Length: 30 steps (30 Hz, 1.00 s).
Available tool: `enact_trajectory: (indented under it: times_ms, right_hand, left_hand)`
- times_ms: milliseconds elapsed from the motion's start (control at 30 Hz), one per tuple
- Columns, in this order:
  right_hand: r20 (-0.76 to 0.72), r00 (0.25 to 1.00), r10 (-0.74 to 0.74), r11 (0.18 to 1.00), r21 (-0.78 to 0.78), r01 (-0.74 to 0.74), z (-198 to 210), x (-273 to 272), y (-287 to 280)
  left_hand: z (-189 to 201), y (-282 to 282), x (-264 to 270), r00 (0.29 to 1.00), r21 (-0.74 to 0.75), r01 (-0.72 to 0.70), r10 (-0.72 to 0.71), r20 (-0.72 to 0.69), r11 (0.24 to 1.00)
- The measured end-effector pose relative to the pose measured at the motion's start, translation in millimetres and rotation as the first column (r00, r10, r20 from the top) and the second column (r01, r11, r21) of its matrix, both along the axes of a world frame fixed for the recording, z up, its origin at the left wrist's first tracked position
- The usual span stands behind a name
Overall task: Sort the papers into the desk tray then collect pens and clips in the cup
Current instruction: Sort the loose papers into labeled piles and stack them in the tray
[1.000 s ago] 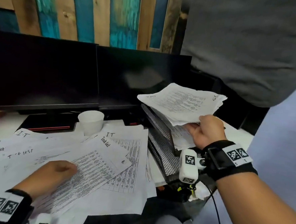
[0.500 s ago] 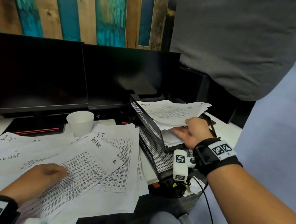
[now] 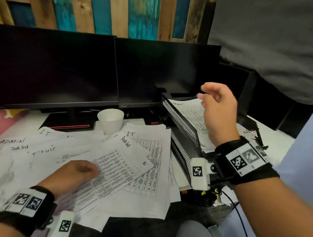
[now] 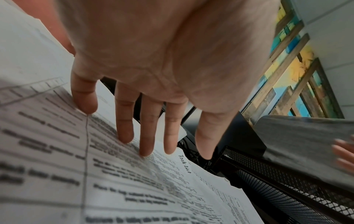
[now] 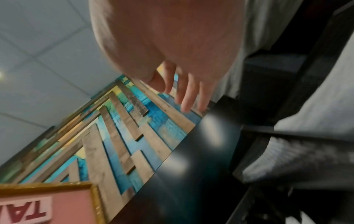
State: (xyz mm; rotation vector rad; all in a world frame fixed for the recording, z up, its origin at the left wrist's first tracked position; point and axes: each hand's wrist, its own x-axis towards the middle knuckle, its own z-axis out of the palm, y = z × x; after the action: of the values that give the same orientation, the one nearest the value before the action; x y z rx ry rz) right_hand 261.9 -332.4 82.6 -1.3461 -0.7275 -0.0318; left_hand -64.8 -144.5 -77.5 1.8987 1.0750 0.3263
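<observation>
Printed papers (image 3: 111,170) lie spread over the desk in front of me. My left hand (image 3: 78,170) rests flat on them, its fingers (image 4: 124,121) straight and touching the top sheet (image 4: 114,174). A black mesh desk tray (image 3: 181,123) stands to the right with a stack of papers (image 3: 191,113) lying in its upper tier. My right hand (image 3: 217,104) hovers above that stack, fingers (image 5: 189,94) loose and spread, holding nothing. A white paper cup (image 3: 110,121) stands upright just left of the tray, by the monitor stand. No pens or clips show clearly.
Two dark monitors (image 3: 103,72) stand along the back of the desk before a wood-plank wall. A person in a grey shirt (image 3: 272,45) stands close behind the tray at the right. The desk's front edge (image 3: 135,222) lies near my lap.
My right hand lowered the stack of papers into the tray's upper tier, let go and lifted away open. The left hand stayed on the spread sheets.
</observation>
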Motion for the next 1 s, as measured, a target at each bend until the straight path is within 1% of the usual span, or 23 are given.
enact_trajectory:
  times_ms: [33, 67, 100, 133, 200, 233, 267, 333, 400, 433, 500, 567, 667, 700, 733, 800, 900, 933, 1000]
  right_hand:
    - [-0.048, 0.99, 0.13, 0.989, -0.064, -0.133, -3, -13, 7]
    - [-0.104, 0.965, 0.243, 0.952, -0.164, -0.257, -10, -24, 14]
    - [-0.152, 0.937, 0.315, 0.89, -0.297, -0.347, -20, -32, 23]
    - [-0.194, 0.913, 0.358, 0.807, -0.428, -0.407, -33, -39, 31]
    - [-0.25, 0.887, 0.388, 0.632, -0.628, -0.454, -60, -49, 47]
    - [-0.247, 0.887, 0.39, 0.563, -0.698, -0.442, -74, -50, 54]
    - [-0.238, 0.895, 0.378, 0.515, -0.749, -0.417, -86, -51, 61]
    - [-0.211, 0.918, 0.335, 0.467, -0.809, -0.357, -107, -48, 70]
    - [-0.195, 0.937, 0.291, 0.444, -0.84, -0.313, -123, -47, 75]
    - [-0.208, 0.938, 0.278, 0.437, -0.842, -0.316, -128, -48, 77]
    - [-0.288, 0.922, 0.261, 0.422, -0.825, -0.377, -133, -52, 77]
    - [-0.349, 0.898, 0.27, 0.386, -0.815, -0.433, -137, -57, 77]
    - [-0.333, 0.873, 0.356, 0.318, -0.835, -0.449, -138, -64, 76]
    - [-0.325, 0.866, 0.38, 0.314, -0.835, -0.451, -138, -65, 75]
    - [-0.319, 0.867, 0.383, 0.334, -0.827, -0.453, -139, -65, 76]
    - [-0.299, 0.884, 0.36, 0.442, -0.78, -0.443, -137, -63, 75]
    - [-0.198, 0.907, 0.372, 0.638, -0.655, -0.405, -122, -60, 70]
    - [-0.193, 0.903, 0.385, 0.686, -0.594, -0.42, -114, -60, 69]
    - [-0.262, 0.874, 0.409, 0.76, -0.432, -0.485, -97, -61, 66]
  left_hand:
    - [1, -1, 0, 1.0, -0.005, -0.008, 0.008, -0.007, 1.0]
    - [1, -1, 0, 1.0, -0.006, -0.013, 0.013, -0.015, 1.0]
    - [1, -2, 1, 1.0, 0.001, -0.017, 0.017, -0.025, 1.0]
    - [1, -2, 2, 0.999, 0.008, -0.021, 0.021, -0.04, 1.0]
    - [3, -4, 3, 0.998, 0.017, -0.019, 0.02, -0.067, 1.0]
    - [4, -5, 3, 0.997, 0.015, -0.02, 0.021, -0.078, 1.0]
    - [6, -6, 3, 0.996, 0.015, -0.02, 0.021, -0.086, 1.0]
    - [8, -6, 2, 0.995, 0.021, -0.015, 0.017, -0.094, 1.0]
    - [10, -7, 3, 0.995, 0.025, -0.014, 0.016, -0.096, 1.0]
    - [11, -7, 3, 0.995, 0.023, -0.016, 0.019, -0.096, 1.0]
    - [11, -4, 4, 0.995, 0.021, -0.02, 0.022, -0.098, 1.0]
    - [12, -2, 5, 0.994, 0.032, -0.019, 0.022, -0.109, 0.999]
    - [12, -1, 8, 0.997, 0.031, -0.052, 0.054, -0.061, 0.998]
    - [13, -2, 9, 0.997, 0.032, -0.072, 0.073, -0.032, 0.997]
    - [14, -3, 10, 0.994, 0.036, -0.107, 0.107, -0.002, 0.994]
    - [17, 0, 12, 0.984, 0.084, -0.181, 0.18, 0.021, 0.98]
    - [26, 12, 11, 0.968, 0.155, -0.252, 0.251, 0.026, 0.955]
    - [30, 16, 10, 0.961, 0.156, -0.276, 0.274, 0.034, 0.948]
    - [39, 22, 9, 0.953, 0.149, -0.304, 0.298, 0.059, 0.941]
